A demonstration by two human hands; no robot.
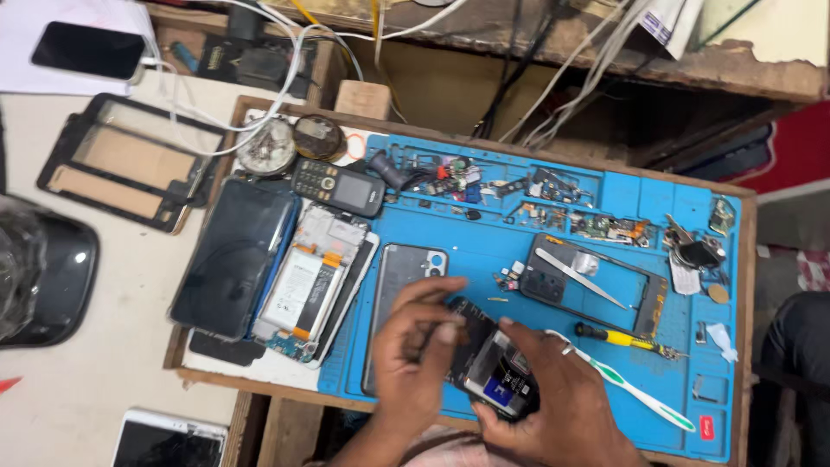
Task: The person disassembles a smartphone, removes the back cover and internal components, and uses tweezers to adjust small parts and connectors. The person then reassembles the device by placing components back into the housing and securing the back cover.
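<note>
My left hand point(415, 350) and my right hand point(553, 393) both grip an opened smartphone point(493, 363) with its dark insides showing, held just above the near edge of a blue repair mat point(484, 229). The left fingers curl over the phone's top end; the right hand cups its lower end. Under my left hand lies a grey phone back cover point(402, 272). A green-and-white toothbrush point(635, 389) and a yellow-handled screwdriver point(618, 339) lie on the mat right of my right hand.
A dismantled phone frame with tweezers point(579, 281) lies on the mat. Left of it sit an open phone with a battery point(307, 290), a dark screen panel point(229, 255) and a small keypad phone point(337, 186). Small parts line the mat's far edge. Cables hang behind.
</note>
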